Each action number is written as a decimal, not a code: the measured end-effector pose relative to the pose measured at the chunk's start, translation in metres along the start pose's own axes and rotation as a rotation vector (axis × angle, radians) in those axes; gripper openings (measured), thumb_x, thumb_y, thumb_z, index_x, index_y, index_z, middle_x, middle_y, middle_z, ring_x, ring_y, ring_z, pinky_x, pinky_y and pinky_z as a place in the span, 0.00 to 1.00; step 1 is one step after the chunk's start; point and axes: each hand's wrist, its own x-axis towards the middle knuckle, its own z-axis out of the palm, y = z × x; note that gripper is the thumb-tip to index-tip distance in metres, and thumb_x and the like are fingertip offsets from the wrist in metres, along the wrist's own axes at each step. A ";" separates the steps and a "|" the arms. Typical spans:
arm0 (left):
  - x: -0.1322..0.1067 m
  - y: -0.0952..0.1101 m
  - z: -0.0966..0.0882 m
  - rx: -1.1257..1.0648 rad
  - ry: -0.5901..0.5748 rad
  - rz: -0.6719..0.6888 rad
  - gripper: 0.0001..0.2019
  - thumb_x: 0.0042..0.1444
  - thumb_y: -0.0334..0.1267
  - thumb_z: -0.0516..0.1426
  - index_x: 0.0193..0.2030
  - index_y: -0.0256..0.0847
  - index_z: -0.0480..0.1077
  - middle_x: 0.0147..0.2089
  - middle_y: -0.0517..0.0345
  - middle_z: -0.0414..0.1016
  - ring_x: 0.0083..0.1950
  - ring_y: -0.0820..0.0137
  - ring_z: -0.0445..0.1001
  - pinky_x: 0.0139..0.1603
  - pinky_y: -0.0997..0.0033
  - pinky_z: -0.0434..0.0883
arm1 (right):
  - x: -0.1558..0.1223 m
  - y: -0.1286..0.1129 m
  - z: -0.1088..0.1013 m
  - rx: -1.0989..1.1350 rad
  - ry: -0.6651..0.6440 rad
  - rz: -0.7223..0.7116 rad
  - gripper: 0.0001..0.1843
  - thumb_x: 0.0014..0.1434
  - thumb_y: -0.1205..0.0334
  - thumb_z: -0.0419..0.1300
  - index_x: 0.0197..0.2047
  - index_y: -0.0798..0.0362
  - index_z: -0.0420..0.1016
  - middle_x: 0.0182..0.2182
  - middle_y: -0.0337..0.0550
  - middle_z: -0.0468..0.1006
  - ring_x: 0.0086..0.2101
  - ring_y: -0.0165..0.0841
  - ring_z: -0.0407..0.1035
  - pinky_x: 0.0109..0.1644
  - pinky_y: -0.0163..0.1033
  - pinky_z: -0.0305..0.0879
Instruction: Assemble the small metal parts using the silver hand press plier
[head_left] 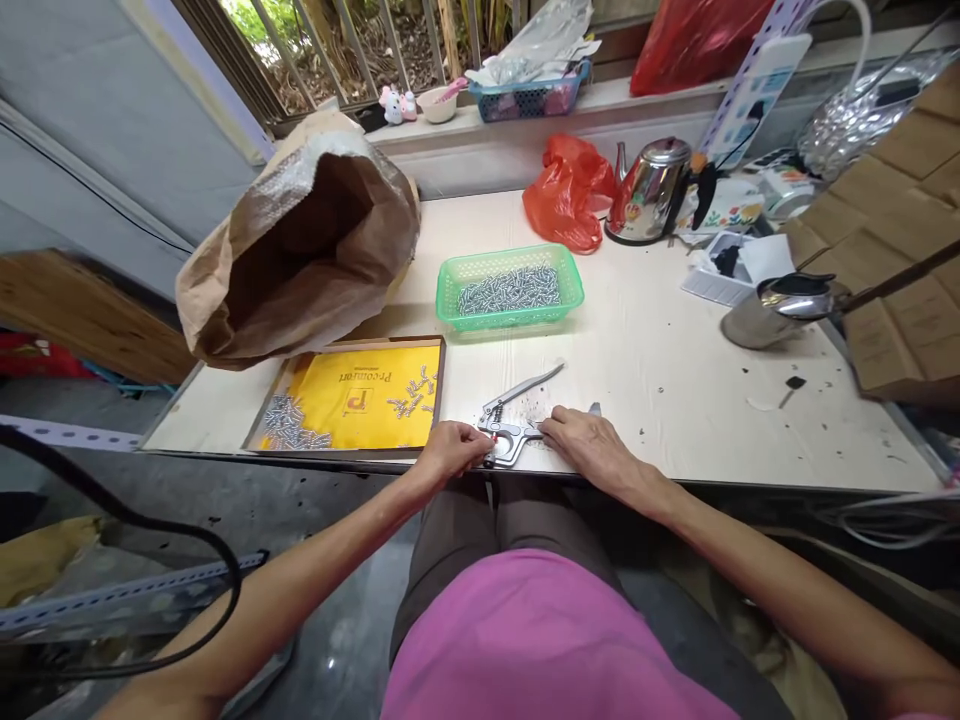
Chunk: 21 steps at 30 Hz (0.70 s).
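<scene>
A small metal lever tool [512,425] is fixed at the near edge of the white table [675,340], its long handle raised and pointing to the back right. My left hand [450,450] rests at the tool's left side with fingertips pinched together against it; what they hold is too small to see. My right hand [589,440] lies on the tool's right side, fingers curled down and touching its base. A shallow tray with a yellow liner [352,400] holds several small metal pieces just left of my left hand. A green basket [510,286] full of the same pieces stands behind the tool.
A big open brown paper sack [300,240] lies at the table's back left. A red plastic bag [566,195], a steel kettle [651,190], a metal pot with a long handle [780,308] and cardboard boxes [907,250] crowd the back right. A black cable [180,540] loops at lower left.
</scene>
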 end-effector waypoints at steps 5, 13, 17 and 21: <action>0.005 0.000 0.000 0.042 -0.019 -0.036 0.14 0.44 0.46 0.60 0.22 0.35 0.70 0.16 0.65 0.63 0.16 0.80 0.56 0.16 0.78 0.53 | 0.000 -0.002 0.003 0.038 0.020 -0.003 0.12 0.67 0.65 0.47 0.42 0.54 0.72 0.39 0.45 0.73 0.38 0.33 0.67 0.36 0.37 0.55; 0.003 0.006 -0.006 0.059 -0.131 -0.088 0.17 0.43 0.49 0.61 0.20 0.36 0.67 0.16 0.66 0.62 0.16 0.80 0.57 0.16 0.78 0.53 | 0.007 0.023 -0.011 0.147 0.086 -0.052 0.28 0.59 0.46 0.58 0.58 0.51 0.66 0.57 0.56 0.66 0.53 0.45 0.62 0.50 0.47 0.62; 0.003 0.007 -0.005 0.045 -0.152 -0.100 0.16 0.42 0.49 0.61 0.22 0.36 0.67 0.18 0.65 0.64 0.16 0.81 0.58 0.15 0.79 0.53 | 0.029 0.046 -0.013 0.064 0.021 -0.105 0.55 0.45 0.34 0.64 0.67 0.56 0.53 0.66 0.63 0.51 0.64 0.57 0.45 0.60 0.60 0.53; 0.004 0.007 -0.005 0.037 -0.168 -0.120 0.15 0.43 0.48 0.61 0.23 0.36 0.68 0.18 0.65 0.65 0.16 0.80 0.58 0.15 0.79 0.53 | 0.041 0.053 -0.010 0.032 -0.058 -0.170 0.58 0.45 0.31 0.61 0.68 0.59 0.51 0.66 0.65 0.52 0.64 0.59 0.44 0.61 0.63 0.48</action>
